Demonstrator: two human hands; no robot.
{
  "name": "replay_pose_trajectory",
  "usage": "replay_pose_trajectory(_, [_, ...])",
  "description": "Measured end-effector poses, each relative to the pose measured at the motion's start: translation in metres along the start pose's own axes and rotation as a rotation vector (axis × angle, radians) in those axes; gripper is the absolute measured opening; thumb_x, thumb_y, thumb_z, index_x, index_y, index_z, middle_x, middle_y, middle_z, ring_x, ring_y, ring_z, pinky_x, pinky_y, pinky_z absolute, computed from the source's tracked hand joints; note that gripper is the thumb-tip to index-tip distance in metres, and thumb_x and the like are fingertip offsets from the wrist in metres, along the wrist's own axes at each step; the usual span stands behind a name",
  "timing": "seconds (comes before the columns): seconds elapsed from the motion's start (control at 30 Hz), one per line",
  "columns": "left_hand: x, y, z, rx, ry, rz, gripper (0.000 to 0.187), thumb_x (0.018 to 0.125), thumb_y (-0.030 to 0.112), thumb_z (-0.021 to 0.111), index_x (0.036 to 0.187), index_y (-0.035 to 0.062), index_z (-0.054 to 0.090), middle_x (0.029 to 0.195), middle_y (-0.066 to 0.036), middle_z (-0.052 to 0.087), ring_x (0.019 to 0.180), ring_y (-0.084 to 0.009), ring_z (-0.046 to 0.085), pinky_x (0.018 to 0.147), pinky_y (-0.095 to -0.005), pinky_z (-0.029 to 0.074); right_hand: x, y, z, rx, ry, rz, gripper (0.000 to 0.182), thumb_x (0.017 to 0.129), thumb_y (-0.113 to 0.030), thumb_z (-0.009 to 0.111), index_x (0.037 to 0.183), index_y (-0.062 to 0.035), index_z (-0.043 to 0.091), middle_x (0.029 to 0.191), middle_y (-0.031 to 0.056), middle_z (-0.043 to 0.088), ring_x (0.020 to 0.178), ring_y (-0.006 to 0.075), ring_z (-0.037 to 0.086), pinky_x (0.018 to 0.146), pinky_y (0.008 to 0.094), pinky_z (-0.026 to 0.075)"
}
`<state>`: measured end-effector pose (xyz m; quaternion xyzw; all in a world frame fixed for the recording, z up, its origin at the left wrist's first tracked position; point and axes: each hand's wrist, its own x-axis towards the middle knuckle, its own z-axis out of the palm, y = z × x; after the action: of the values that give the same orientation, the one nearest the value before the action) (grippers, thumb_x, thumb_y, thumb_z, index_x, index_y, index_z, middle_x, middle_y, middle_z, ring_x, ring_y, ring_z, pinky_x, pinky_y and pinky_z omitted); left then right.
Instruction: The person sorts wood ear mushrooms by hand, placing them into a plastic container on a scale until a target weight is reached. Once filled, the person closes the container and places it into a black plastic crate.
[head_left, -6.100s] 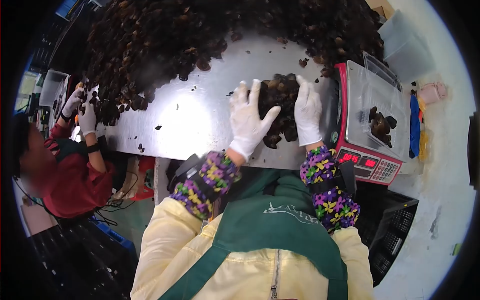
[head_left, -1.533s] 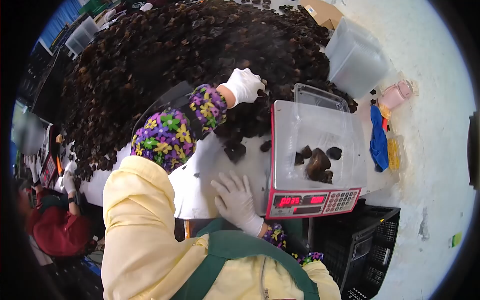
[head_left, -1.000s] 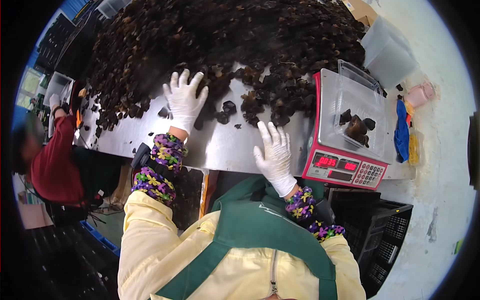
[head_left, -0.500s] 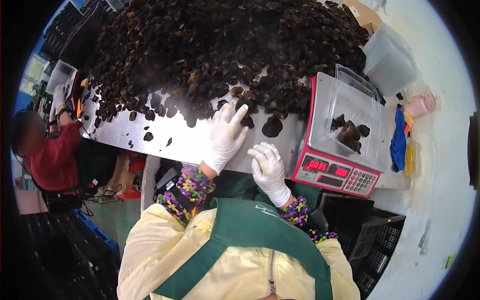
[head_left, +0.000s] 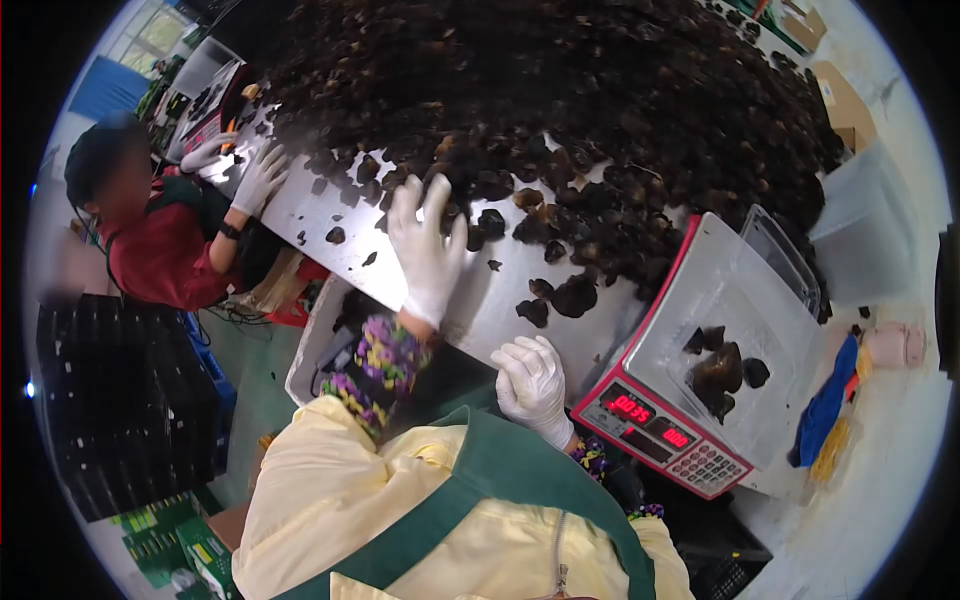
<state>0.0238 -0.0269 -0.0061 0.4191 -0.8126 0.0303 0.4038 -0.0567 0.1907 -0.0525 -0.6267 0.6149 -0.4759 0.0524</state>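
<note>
My left hand (head_left: 428, 250), in a white glove, reaches over the metal table with its fingers spread and nothing visible in them. Its fingertips are at the near fringe of a large heap of dark brown, curled pieces (head_left: 480, 110) that look like dried wood ear mushrooms. By the table's front edge, left of the scale, my gloved right hand (head_left: 532, 385) rests with its fingers curled together; nothing shows in it. A few loose dark pieces (head_left: 574, 297) lie between that hand and the heap. On the red scale (head_left: 660, 440), a clear tray (head_left: 765, 310) holds several brown pieces.
The scale shows red digits. Behind it stands a translucent bin (head_left: 865, 230), with a blue cloth (head_left: 828, 400) and a pink container (head_left: 893, 345) at the right. To the left, a co-worker (head_left: 165, 240) with gloved hands is at the same table. Black crates (head_left: 130, 390) are stacked at lower left.
The view has turned left, showing more of the co-worker. My left hand stays over the near fringe of the heap. My right hand's fingers are more curled. The scale's pieces look unchanged.
</note>
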Motion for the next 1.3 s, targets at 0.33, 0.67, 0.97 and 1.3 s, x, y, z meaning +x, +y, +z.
replay_pose_trajectory(0.33, [-0.011, 0.048, 0.039, -0.220, -0.337, 0.346, 0.035, 0.074, 0.010, 0.074, 0.108, 0.0177, 0.071, 0.119, -0.004, 0.066, 0.114, -0.0324, 0.059, 0.094, -0.0456, 0.050, 0.013, -0.005, 0.004, -0.090, 0.019, 0.059, 0.024, 0.081, -0.006, 0.067, 0.105, -0.0066, 0.067, 0.107, 0.0112, 0.063, 0.108, 0.0335, 0.060, 0.101, 0.0519, 0.045])
replay_pose_trajectory(0.67, [-0.060, 0.009, -0.042, -0.618, -0.379, 0.179, 0.041, 0.082, 0.004, 0.069, 0.121, 0.0143, 0.069, 0.121, -0.018, 0.066, 0.106, -0.0390, 0.064, 0.091, -0.0446, 0.054, 0.015, -0.010, 0.008, -0.203, 0.087, 0.038, 0.023, 0.077, -0.001, 0.066, 0.100, -0.0067, 0.067, 0.103, 0.0104, 0.065, 0.104, 0.0330, 0.061, 0.098, 0.0505, 0.048])
replay_pose_trajectory(0.97, [-0.050, -0.033, -0.022, -0.524, -0.200, -0.270, 0.013, 0.088, 0.013, 0.073, 0.100, 0.0102, 0.073, 0.079, -0.009, 0.062, 0.070, -0.0274, 0.060, 0.064, -0.0385, 0.047, 0.009, -0.009, 0.010, -0.199, 0.101, 0.061, 0.025, 0.077, 0.000, 0.066, 0.100, -0.0082, 0.068, 0.103, 0.0095, 0.066, 0.104, 0.0317, 0.062, 0.099, 0.0489, 0.049])
replay_pose_trajectory(1.3, [0.025, -0.001, 0.014, -0.385, -0.353, 0.137, 0.013, 0.079, 0.017, 0.078, 0.084, 0.0084, 0.069, 0.100, -0.010, 0.066, 0.101, -0.0300, 0.060, 0.088, -0.0419, 0.048, 0.011, -0.009, 0.007, -0.140, 0.096, 0.066, 0.025, 0.077, 0.001, 0.066, 0.100, -0.0082, 0.068, 0.102, 0.0086, 0.067, 0.103, 0.0319, 0.062, 0.097, 0.0466, 0.050])
